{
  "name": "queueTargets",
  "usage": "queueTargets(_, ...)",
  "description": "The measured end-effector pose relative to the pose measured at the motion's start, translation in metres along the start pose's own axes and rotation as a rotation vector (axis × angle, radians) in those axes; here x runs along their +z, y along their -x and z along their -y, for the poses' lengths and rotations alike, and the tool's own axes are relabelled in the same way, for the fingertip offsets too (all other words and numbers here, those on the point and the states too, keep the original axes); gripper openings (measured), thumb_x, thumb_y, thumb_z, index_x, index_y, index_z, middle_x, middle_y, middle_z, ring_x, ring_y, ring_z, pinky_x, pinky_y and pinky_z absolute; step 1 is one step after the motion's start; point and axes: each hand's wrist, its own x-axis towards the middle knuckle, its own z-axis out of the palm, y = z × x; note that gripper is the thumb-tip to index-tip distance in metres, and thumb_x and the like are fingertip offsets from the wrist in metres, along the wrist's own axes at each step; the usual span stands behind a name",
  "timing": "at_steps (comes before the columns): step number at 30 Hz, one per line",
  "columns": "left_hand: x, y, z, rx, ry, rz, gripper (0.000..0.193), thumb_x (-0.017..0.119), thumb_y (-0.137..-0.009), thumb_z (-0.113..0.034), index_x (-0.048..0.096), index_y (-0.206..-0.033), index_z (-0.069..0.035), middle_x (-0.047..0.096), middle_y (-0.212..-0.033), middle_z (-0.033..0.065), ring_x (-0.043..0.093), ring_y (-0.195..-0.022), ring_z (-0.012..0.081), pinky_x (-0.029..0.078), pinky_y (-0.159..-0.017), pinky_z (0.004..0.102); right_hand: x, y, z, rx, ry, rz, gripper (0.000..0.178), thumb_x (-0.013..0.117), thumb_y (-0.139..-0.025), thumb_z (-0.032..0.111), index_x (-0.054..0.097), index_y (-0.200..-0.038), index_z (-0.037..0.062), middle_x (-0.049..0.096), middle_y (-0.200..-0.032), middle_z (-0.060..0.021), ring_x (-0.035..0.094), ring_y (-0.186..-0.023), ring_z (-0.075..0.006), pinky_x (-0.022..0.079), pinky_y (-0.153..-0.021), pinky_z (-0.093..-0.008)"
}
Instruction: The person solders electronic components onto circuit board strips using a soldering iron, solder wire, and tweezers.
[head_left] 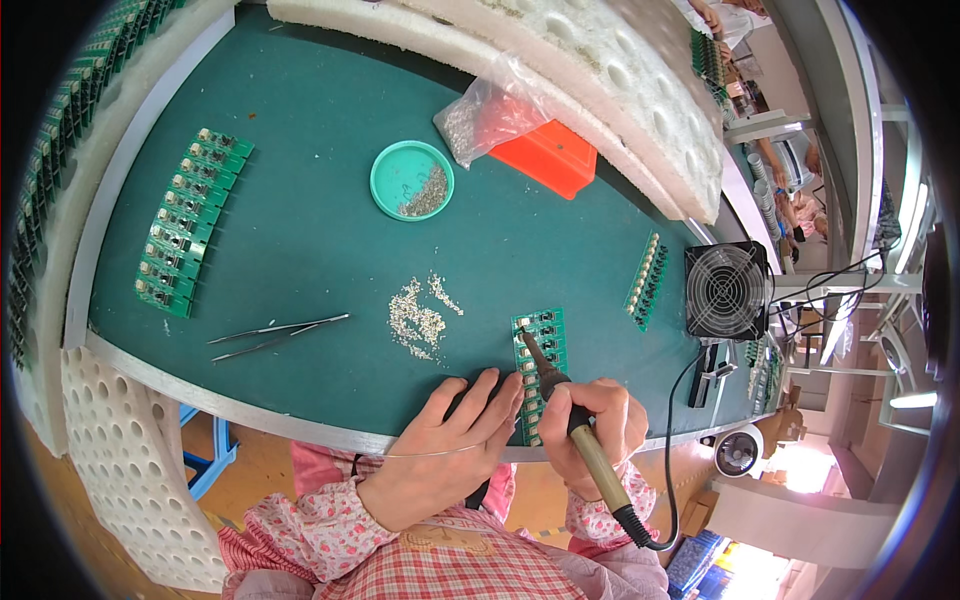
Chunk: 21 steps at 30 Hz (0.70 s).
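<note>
My right hand (600,430) grips a soldering iron (592,455) by its olive handle. The iron's tip meets a white component near the top of a green circuit board panel (548,350). My left hand (450,450) is at the panel's left edge, fingers bent and close together, with a thin solder wire (430,455) running across it. Its fingertips partly hide the lower board and a dark object beneath them. To the left lie loose small white components (415,320) in a pile and a pair of metal tweezers (280,336).
A green dish (378,190) holds small metal parts. Behind it are a clear bag (490,105) and an orange bin (550,160). Other board panels lie left (195,220) and right (647,280). A fan (727,290) stands right; the iron's black cord (672,450) loops nearby. White foam (600,70) borders the mat.
</note>
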Motion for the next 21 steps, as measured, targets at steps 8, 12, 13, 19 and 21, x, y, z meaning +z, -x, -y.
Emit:
queueTargets(8,-0.005,0.000,0.001,0.011,0.017,0.003,0.037,0.062,-0.087,-0.015,0.065,-0.120,0.000,0.058,-0.133,0.0105,0.055,-0.122,0.0243,0.042,-0.099,0.0403,-0.017,0.027,-0.009,0.270,-0.073,-0.146,0.012,0.065,-0.091,0.009,0.057,-0.090,-0.0003,0.060,-0.068,-0.0093,0.053,-0.050,-0.0177,0.042,-0.048,-0.0306)
queueTargets(12,-0.003,0.001,0.001,-0.029,0.108,-0.057,0.034,0.064,-0.087,-0.012,0.066,-0.118,0.001,0.061,-0.129,0.0103,0.057,-0.118,0.0246,0.042,-0.098,0.0404,-0.021,0.039,-0.013,0.327,0.058,0.016,0.028,0.075,-0.085,0.011,0.063,-0.108,0.0004,0.066,-0.084,-0.0114,0.062,-0.065,-0.0267,0.049,-0.058,-0.0350)
queueTargets(13,-0.004,0.000,0.001,-0.081,0.216,-0.106,0.031,0.064,-0.087,-0.011,0.066,-0.115,0.001,0.063,-0.126,0.0106,0.059,-0.116,0.0254,0.043,-0.097,0.0407,-0.021,0.044,-0.014,0.296,0.138,0.090,0.036,0.078,-0.083,0.013,0.063,-0.112,0.0003,0.066,-0.087,-0.0120,0.063,-0.070,-0.0279,0.050,-0.060,-0.0350)
queueTargets(19,-0.013,-0.007,0.003,-0.246,0.486,-0.192,0.021,0.056,-0.093,-0.006,0.067,-0.110,0.001,0.067,-0.116,0.0132,0.064,-0.104,0.0283,0.045,-0.093,0.0399,-0.005,0.066,0.002,0.369,0.209,0.160,0.084,0.090,-0.068,0.025,0.047,-0.137,0.0011,0.058,-0.114,-0.0194,0.063,-0.094,-0.0329,0.052,-0.077,-0.0409)
queueTargets(21,-0.014,-0.012,0.002,-0.269,0.505,-0.180,0.021,0.054,-0.095,-0.005,0.067,-0.110,0.001,0.068,-0.114,0.0141,0.065,-0.102,0.0289,0.045,-0.092,0.0391,0.000,0.067,0.000,0.472,0.121,0.068,0.081,0.089,-0.069,0.022,0.048,-0.136,0.0006,0.059,-0.112,-0.0187,0.062,-0.093,-0.0324,0.053,-0.077,-0.0406)
